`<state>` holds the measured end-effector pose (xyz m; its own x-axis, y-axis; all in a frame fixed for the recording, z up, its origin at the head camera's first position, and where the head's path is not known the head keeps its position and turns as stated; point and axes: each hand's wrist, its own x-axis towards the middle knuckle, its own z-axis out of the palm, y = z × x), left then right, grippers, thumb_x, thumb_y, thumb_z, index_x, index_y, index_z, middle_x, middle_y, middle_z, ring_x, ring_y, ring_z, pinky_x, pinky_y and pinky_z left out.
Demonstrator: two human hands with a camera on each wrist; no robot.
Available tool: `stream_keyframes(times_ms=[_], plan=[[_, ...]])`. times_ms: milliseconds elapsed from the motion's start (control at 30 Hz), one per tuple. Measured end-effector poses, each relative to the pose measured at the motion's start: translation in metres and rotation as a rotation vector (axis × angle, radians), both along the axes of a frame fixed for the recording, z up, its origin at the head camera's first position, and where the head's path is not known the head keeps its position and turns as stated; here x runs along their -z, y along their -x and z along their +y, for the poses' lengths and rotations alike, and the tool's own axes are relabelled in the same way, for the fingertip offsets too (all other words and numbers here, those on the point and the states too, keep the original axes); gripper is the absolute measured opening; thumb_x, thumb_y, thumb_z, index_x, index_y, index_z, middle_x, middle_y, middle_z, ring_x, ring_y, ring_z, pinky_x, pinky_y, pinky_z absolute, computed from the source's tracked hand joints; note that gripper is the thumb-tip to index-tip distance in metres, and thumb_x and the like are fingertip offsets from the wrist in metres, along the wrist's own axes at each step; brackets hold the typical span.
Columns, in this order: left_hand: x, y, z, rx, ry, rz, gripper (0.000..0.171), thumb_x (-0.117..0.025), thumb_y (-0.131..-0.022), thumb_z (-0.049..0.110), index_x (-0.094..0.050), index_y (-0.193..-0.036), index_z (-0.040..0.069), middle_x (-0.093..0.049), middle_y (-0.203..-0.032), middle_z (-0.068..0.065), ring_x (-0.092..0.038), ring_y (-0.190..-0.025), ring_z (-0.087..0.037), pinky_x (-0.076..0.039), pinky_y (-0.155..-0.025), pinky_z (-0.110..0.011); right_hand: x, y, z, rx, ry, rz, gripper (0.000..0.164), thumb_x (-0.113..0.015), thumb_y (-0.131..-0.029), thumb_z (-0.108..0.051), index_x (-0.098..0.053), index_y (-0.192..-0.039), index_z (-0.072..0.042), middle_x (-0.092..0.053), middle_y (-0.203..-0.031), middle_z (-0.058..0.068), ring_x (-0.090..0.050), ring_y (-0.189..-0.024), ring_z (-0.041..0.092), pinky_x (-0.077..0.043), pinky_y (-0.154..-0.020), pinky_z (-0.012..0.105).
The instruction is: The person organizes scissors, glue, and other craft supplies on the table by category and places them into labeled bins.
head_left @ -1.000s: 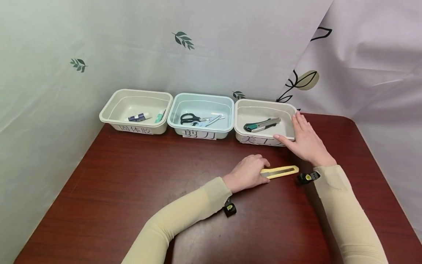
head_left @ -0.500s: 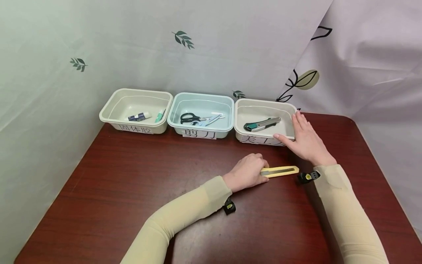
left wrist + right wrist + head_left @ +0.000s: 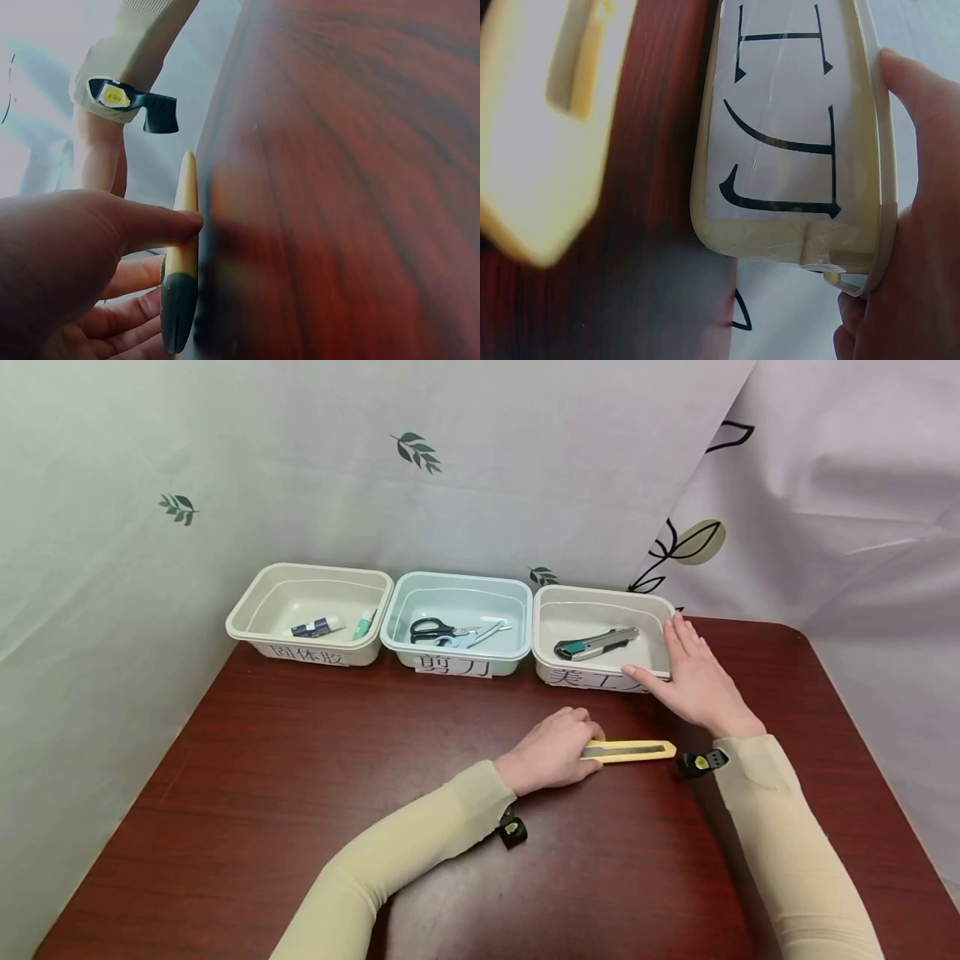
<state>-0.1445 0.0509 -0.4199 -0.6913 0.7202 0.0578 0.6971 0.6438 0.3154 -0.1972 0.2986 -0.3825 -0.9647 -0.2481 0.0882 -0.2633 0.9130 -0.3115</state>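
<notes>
My left hand [image 3: 553,752] pinches a yellow utility knife [image 3: 633,751] by one end, thumb on the near side and fingers on the far side. The knife lies sideways close over the table, its free end pointing right. In the left wrist view the knife [image 3: 182,259] shows a dark end cap between thumb and fingers. My right hand [image 3: 701,681] rests on the right corner of a cream box [image 3: 551,667], thumb at the front rim and straight fingers along the right rim. Inside that box lies a green-and-grey utility knife [image 3: 596,644].
A light blue box [image 3: 397,647] with black scissors [image 3: 431,628] and pale blue scissors [image 3: 480,633] stands in the middle. Left of it, another cream box [image 3: 247,631] holds a dark blue glue stick [image 3: 316,627] and a green tube [image 3: 364,624]. Patterned cloth hangs behind the table [image 3: 300,760].
My left hand has shifted slightly left with the yellow utility knife, which now lies more level across the view. My right hand has stayed on the box.
</notes>
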Motion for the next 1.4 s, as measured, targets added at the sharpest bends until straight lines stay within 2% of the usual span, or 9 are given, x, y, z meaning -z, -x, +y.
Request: stream_keyframes(times_ms=[233,567,1067,1400], plan=[[0.000,0.005,-0.015,0.009,-0.005,-0.004,0.033,-0.076,-0.092,0.036,-0.075,-0.118,0.016,-0.060,-0.102,0.005,-0.053,-0.097,-0.013,-0.043,-0.087,-0.024,0.000,0.000,0.000,-0.002,-0.002,0.005,0.103,-0.052,-0.098,-0.063,-0.012,-0.157,0.011,-0.002,-0.165,0.027,0.003,-0.153,0.033,-0.003,-0.122,0.047],[-0.004,0.009,-0.040,0.002,-0.058,-0.006,0.033,-0.076,-0.092,0.033,-0.074,-0.118,0.013,-0.061,-0.103,0.003,-0.054,-0.099,-0.015,-0.043,-0.091,-0.026,0.000,0.000,0.000,0.000,-0.006,-0.004,0.103,-0.051,-0.098,-0.064,-0.012,-0.157,0.012,-0.001,-0.166,0.027,0.004,-0.153,0.033,-0.001,-0.122,0.046],[-0.011,0.007,-0.066,-0.016,-0.119,-0.004,0.029,-0.075,-0.093,0.030,-0.074,-0.116,0.013,-0.060,-0.103,0.003,-0.051,-0.095,-0.013,-0.043,-0.086,-0.027,-0.001,0.000,0.000,-0.009,-0.006,0.002,0.103,-0.052,-0.098,-0.063,-0.012,-0.157,0.012,-0.001,-0.166,0.026,0.004,-0.154,0.032,0.000,-0.122,0.046],[-0.013,0.011,-0.079,-0.032,-0.145,0.013,0.027,-0.075,-0.093,0.029,-0.074,-0.114,0.013,-0.060,-0.103,0.002,-0.052,-0.095,-0.015,-0.043,-0.086,-0.029,0.000,0.001,0.001,-0.014,0.000,0.009,0.103,-0.052,-0.098,-0.062,-0.013,-0.156,0.013,-0.003,-0.165,0.028,0.003,-0.154,0.033,-0.001,-0.122,0.047]])
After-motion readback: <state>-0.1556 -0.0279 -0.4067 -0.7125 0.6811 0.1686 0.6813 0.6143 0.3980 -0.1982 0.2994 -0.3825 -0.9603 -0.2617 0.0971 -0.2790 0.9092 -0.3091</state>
